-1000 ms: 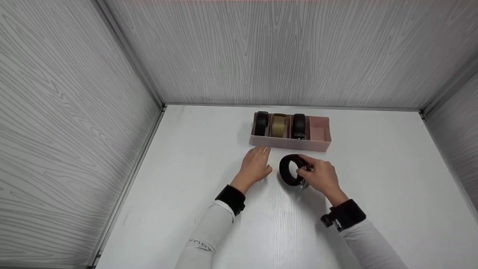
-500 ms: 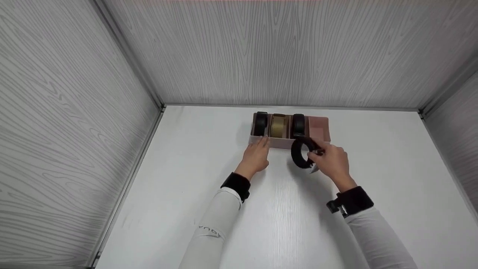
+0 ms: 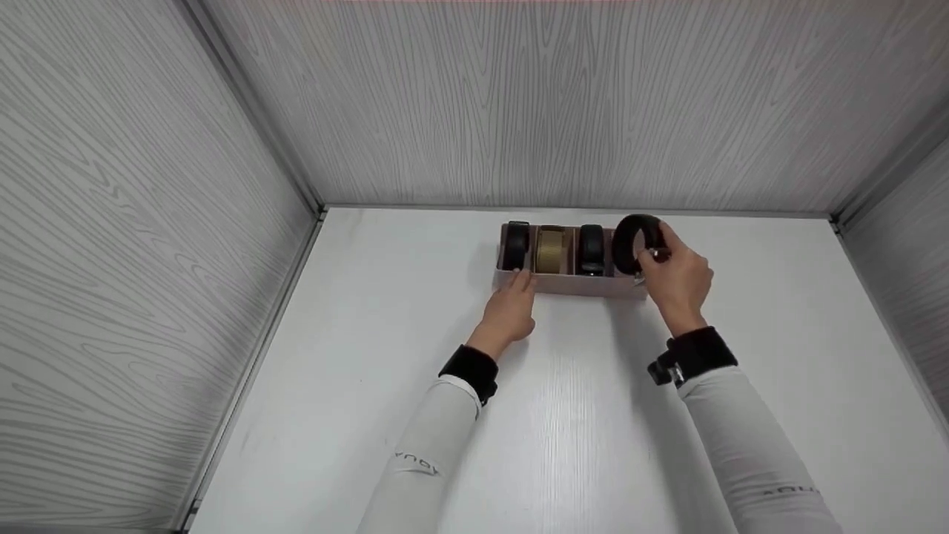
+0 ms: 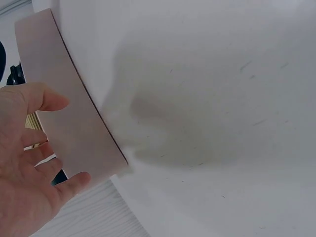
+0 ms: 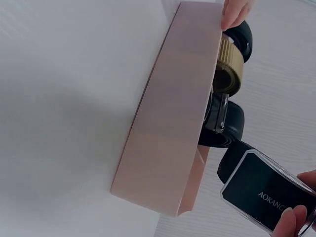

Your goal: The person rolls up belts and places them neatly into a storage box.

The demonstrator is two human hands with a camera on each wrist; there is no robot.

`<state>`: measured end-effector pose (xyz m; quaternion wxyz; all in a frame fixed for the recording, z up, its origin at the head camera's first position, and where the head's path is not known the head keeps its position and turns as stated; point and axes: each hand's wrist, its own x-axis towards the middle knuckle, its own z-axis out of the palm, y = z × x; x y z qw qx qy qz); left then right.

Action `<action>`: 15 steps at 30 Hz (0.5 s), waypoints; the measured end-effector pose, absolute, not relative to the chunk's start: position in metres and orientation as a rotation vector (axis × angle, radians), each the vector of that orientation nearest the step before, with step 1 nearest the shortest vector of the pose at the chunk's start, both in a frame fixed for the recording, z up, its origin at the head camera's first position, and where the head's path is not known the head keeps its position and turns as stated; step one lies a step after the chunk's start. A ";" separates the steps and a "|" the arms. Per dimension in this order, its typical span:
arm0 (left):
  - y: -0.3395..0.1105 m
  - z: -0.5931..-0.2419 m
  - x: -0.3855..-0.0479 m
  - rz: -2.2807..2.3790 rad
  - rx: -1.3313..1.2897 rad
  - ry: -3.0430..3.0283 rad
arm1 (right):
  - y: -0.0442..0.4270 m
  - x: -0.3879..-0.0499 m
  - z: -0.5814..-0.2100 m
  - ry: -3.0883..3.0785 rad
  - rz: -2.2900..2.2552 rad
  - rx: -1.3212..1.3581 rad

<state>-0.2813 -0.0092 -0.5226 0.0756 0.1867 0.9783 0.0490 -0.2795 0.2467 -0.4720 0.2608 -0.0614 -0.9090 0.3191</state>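
My right hand (image 3: 678, 278) pinches a rolled black belt (image 3: 623, 248) above the right-end compartment of a pink divided box (image 3: 586, 286). The belt's dark buckle plate (image 5: 259, 187), lettered "AOKANG", faces the right wrist camera. Fingertips of my left hand (image 3: 510, 305) touch the box's front rim near its left end. In the left wrist view the thumb is held apart from the other fingers, in front of the box wall. From left to right, the other compartments hold a rolled black belt (image 3: 516, 247), a gold belt (image 3: 549, 252) and another black belt (image 3: 591, 248).
The box stands on a white tabletop (image 3: 549, 430) near the back. A grey wood-grain panel (image 3: 519, 111) rises behind it, and another panel (image 3: 111, 259) stands on the left.
My right hand has carried the belt up and right, from the table in front of the box to over the right-end compartment. My left hand has moved forward onto the box's front rim.
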 end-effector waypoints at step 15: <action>-0.008 -0.524 -0.273 0.186 0.577 2.916 | 0.257 -0.295 -0.497 -2.616 0.764 -0.204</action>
